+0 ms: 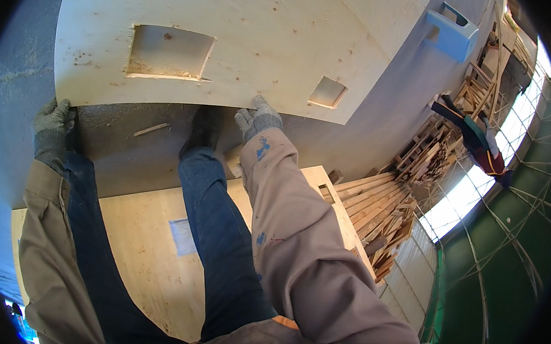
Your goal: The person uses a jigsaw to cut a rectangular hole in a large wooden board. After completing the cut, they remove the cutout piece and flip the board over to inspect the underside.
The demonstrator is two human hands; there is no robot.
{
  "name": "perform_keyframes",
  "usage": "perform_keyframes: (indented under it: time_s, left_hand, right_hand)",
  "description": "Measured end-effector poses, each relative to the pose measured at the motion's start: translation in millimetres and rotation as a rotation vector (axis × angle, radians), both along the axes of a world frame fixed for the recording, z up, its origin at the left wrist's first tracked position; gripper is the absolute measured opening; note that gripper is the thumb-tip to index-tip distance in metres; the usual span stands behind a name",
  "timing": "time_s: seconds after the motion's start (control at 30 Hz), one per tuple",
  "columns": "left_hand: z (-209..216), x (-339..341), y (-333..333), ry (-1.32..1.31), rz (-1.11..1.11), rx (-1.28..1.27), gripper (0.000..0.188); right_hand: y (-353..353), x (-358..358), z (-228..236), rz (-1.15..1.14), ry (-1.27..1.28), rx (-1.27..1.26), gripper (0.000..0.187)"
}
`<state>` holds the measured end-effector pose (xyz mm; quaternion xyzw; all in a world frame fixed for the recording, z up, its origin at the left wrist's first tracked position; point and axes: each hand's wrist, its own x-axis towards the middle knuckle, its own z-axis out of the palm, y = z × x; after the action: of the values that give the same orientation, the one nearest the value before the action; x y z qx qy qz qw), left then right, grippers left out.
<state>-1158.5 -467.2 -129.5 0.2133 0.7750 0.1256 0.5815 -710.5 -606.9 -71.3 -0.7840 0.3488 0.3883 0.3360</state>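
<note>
A large pale plywood sheet (253, 36) spans the upper part of the view, with one bigger rectangular cut-out and a smaller one to its right. Both my hands wear grey knit gloves. My left hand (52, 129) is closed at the sheet's near left corner. Further right along the near edge, my right hand (258, 119) grips the sheet with fingertips on its top face; the rest of its grip is hidden beneath. Sawdust and splinters cling around the bigger cut-out. The near edge is raised off the grey floor (116, 122).
Another plywood sheet (139, 245) lies under and behind my legs, with a pale blue patch (183, 237) on it. A wood sliver (151, 129) lies near my shoe. At right are a blue plastic stool (454, 36), stacked timber (375, 201) and another person (479, 138).
</note>
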Motion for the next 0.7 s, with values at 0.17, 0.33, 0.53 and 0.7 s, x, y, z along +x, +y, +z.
perform_keyframes:
  time_s: [0.17,0.33,0.53,0.7]
  left_hand:
    - [-5,-8,-4,-0.096,-0.070,0.070,0.029]
    - [26,-20,-8,0.087,-0.276,0.194,0.052]
    - [81,-77,-40,-0.026,-0.234,0.152,0.058]
    - [141,-190,-96,0.049,-0.141,0.125,0.048]
  right_hand:
    - [3,-5,21,0.117,0.092,-0.058,0.034]
    - [-17,-19,86,0.325,0.217,0.013,0.019]
    - [-56,-21,163,0.524,0.253,-0.104,0.054]
    - [-55,-42,213,0.767,0.353,-0.031,0.064]
